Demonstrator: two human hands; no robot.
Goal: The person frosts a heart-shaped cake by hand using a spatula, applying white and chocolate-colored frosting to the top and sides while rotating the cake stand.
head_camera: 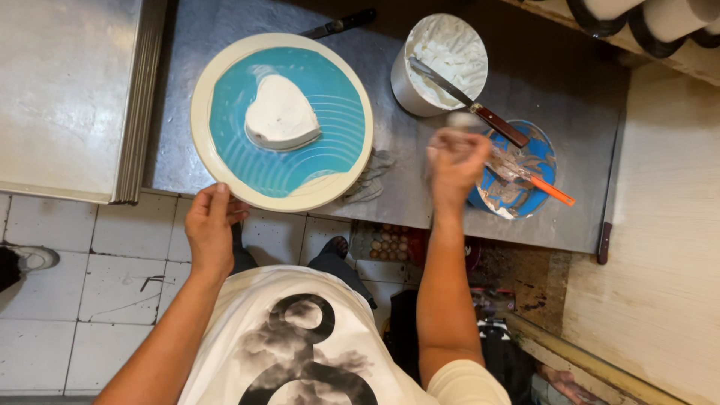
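A white heart-shaped cake [280, 116] sits on a round turntable [225, 60] whose top is spread with blue cream. My left hand [211, 229] rests on the turntable's near rim. My right hand [454, 161] is blurred with motion and closed on a small tool whose tip [463, 120] shows above the fingers; I cannot tell what kind it is. That hand hovers just left of a blue bowl [541, 154] smeared with cream, in which lies an orange-handled spatula [553, 190].
A white tub of cream [439, 64] holds a palette knife with a brown handle [499, 125]. A black-handled knife [341, 22] lies behind the turntable. Steel trays [67, 97] stack at the left. A grey cloth [371, 176] lies on the steel counter [577, 82]. An egg tray [386, 244] is below.
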